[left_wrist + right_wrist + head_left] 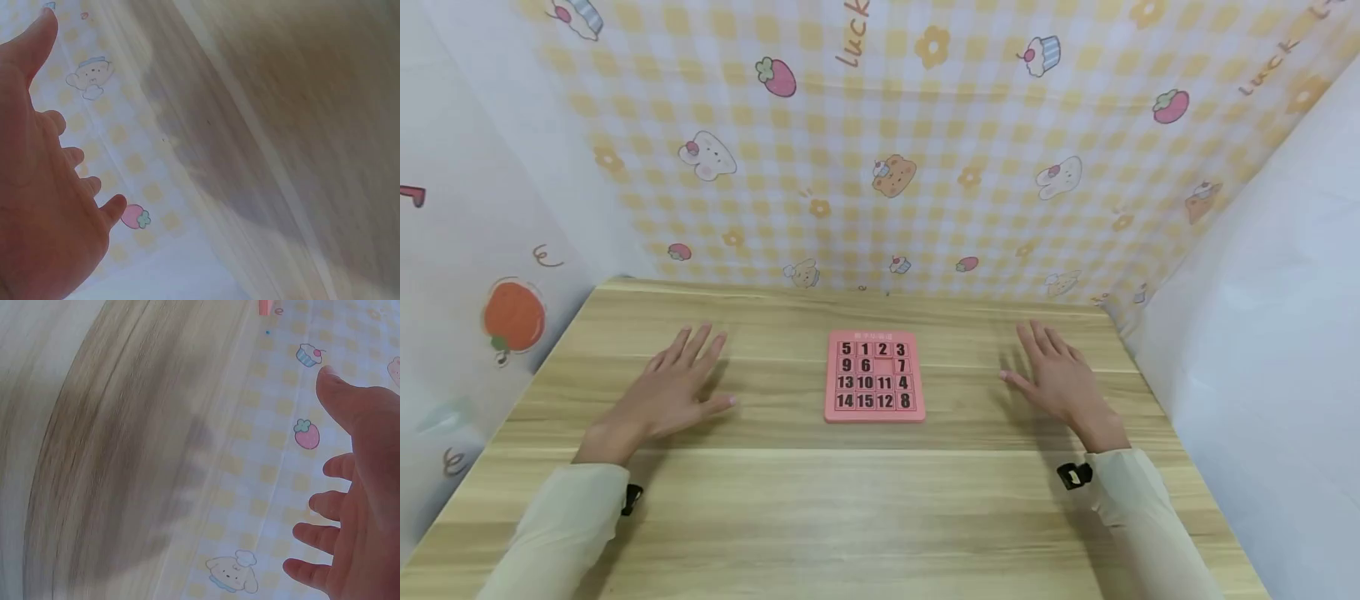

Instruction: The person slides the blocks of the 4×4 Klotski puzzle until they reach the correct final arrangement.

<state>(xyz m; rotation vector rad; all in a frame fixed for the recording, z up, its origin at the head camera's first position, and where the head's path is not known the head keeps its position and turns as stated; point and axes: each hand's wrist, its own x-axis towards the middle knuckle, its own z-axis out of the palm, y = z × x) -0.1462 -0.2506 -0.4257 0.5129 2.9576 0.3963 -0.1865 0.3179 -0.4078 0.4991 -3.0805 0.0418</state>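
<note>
A pink sliding number puzzle point(875, 416) lies flat in the middle of the wooden table, its numbered tiles facing up. One gap shows in its second row, between the 6 and the 7. To its left, my left hand point(673, 392) hovers over the wood, palm down with fingers spread, holding nothing. My right hand point(1060, 379) is held the same way on the other side, its thumb toward the puzzle. Both wrist views show empty palms, the left hand point(50, 187) and right hand point(369, 487) each casting a shadow on the table.
The wooden table point(865, 517) meets a yellow checked cloth point(820, 150) with cartoon prints at its back edge. White sheets stand at the left point(467, 250) and right point(1277, 317). Each wrist carries a small black device, the left one point(632, 499) and the right one point(1074, 476).
</note>
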